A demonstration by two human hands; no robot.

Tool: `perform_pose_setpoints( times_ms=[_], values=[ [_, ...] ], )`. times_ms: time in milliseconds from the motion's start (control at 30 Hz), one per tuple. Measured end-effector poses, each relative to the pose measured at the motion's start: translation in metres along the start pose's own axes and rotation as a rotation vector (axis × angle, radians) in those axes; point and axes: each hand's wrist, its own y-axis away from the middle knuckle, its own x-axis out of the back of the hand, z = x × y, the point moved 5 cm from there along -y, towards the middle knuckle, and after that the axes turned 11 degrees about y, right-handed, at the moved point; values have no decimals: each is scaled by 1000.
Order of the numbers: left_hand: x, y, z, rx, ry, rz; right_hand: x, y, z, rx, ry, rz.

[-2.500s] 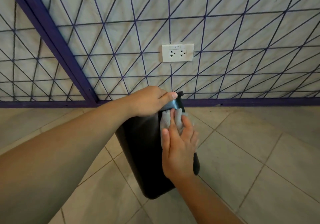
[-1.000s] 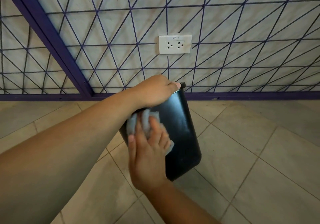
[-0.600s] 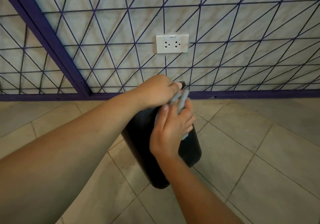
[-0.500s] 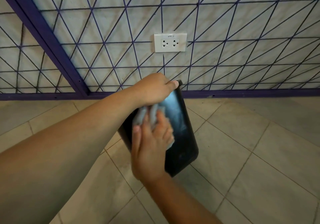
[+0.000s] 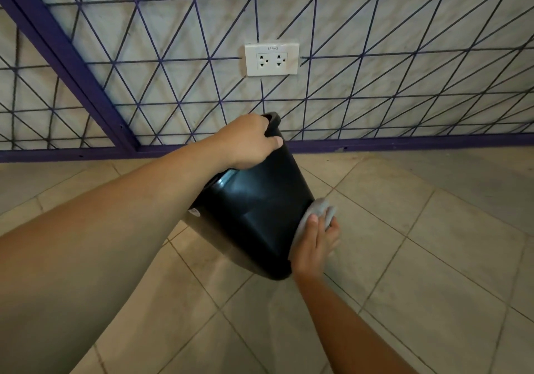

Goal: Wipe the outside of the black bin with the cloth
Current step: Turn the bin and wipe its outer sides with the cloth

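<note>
We record first the tiled floor (image 5: 404,258) and, at the far side, the wall panel with purple mesh (image 5: 375,55) carrying one white double socket (image 5: 271,58).

Held above the floor, at centre of view, is one black bin (image 5: 254,214). We cannot tell whether its base touches the tiles. Its long axis runs on a slant: the rim end lies far and slightly left, the base end near and slightly right, tilted toward us. One broad side wall faces the camera and shows a pale sheen; a small label is visible at its left edge, too small to read.

We count two hands. The left hand (image 5: 245,142) is at the far end, fingers curled over the rim and thumb laid against the outer wall, gripping the bin. The right hand (image 5: 315,243) is at the near right, by the base corner, its fingers fairly straight and pressing one grey cloth (image 5: 320,210) flat against the bin's right-hand wall.

The governing relation: the bin lies to the left of the right fingers, with the cloth between. The untreated length of that wall extends far and upward from the fingers, along the long axis. In our judgement the right hand, being the nearer to that wall, is placed to stroke along it toward the rim, while the left hand steadies or turns the bin.
</note>
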Motion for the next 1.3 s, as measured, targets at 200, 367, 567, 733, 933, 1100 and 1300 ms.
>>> perform_pose_setpoints(
  times_ms=[200, 367, 567, 733, 933, 1100, 1300],
  values=[
    [1, 6, 4, -6, 45, -74, -9, 79, 0, 253, 116, 32],
    [1, 3, 1, -13, 45, -75, -8, -15, -28, 133, 82, 54],
    [8, 1, -3, -5, 69, -61, -8, 29, -17, 296, 105, -6],
    [8, 1, -6, -24, 51, -70, -23, 63, -2, 430, 205, 12],
    [8, 7, -8, -26, 73, -55, -8, -17, -12, 39, 17, 46],
    [3, 8, -2, -49, 6, -72, -2, -32, 2, -228, -82, 56],
    [0, 18, 10, -253, -190, -100, 23, -43, 5, -360, -235, -10]
  ],
)
